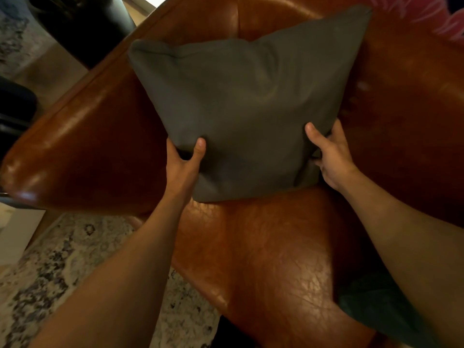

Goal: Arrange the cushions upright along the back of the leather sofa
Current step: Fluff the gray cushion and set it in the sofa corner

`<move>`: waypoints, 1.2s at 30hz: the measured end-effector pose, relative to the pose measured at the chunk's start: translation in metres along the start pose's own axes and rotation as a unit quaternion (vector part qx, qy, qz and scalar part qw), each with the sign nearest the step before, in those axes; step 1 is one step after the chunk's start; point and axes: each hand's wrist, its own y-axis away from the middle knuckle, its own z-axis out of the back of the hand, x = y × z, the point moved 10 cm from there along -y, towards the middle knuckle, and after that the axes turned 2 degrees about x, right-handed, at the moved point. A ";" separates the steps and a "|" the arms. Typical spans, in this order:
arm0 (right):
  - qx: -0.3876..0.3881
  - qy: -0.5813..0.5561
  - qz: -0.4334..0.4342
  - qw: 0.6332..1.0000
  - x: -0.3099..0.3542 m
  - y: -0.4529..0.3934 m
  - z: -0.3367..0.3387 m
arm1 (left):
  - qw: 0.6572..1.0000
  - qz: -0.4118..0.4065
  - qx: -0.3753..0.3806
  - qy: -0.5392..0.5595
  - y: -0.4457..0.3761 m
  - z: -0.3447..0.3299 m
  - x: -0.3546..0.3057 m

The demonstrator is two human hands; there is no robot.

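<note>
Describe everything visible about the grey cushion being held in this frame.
The grey cushion is square, plain dark grey-olive fabric, softly stuffed, with pointed corners. It stands upright, tilted, against the brown leather sofa back in the corner by the armrest, its lower edge at the seat. The left hand and right hand grip its two lower corners, thumbs on the front.

Grey cushion (251,109) fills corner between armrest (82,151) and sofa back (414,109), blocking reach to both. Left hand (184,163) and right hand (331,156) occupy its lower corners. Seat (271,247) in front bare, open for passage between forearms. Dark green cushion (371,305) crowds seat's right front edge. Pink patterned cushion (431,18) against back, far right. Rug (62,272) left of sofa open.
</note>
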 end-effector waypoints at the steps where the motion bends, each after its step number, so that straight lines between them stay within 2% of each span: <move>1: -0.001 0.004 0.004 1.000 0.001 0.002 0.000 | 1.000 -0.002 -0.001 -0.003 0.000 0.000 0.000; 6: -0.008 0.015 0.025 1.000 -0.002 0.004 0.003 | 1.000 -0.001 0.003 -0.017 -0.001 0.002 0.005; 11: 0.001 0.078 -0.005 0.997 -0.005 -0.009 0.004 | 0.999 0.031 0.011 -0.029 -0.007 -0.002 0.004; 22: -0.036 0.181 -0.064 0.981 -0.027 0.015 0.045 | 0.997 0.049 -0.053 -0.016 0.028 0.007 0.013; 28: -0.037 0.182 -0.079 0.979 -0.053 0.067 0.068 | 0.989 0.064 -0.105 -0.082 0.072 0.005 0.018; 30: -0.040 0.172 -0.085 0.981 -0.061 0.088 0.077 | 0.989 0.062 -0.087 -0.099 0.086 -0.007 0.020; 36: -0.046 0.107 -0.120 0.986 -0.091 0.159 0.105 | 0.987 0.096 0.058 -0.115 0.150 -0.084 0.053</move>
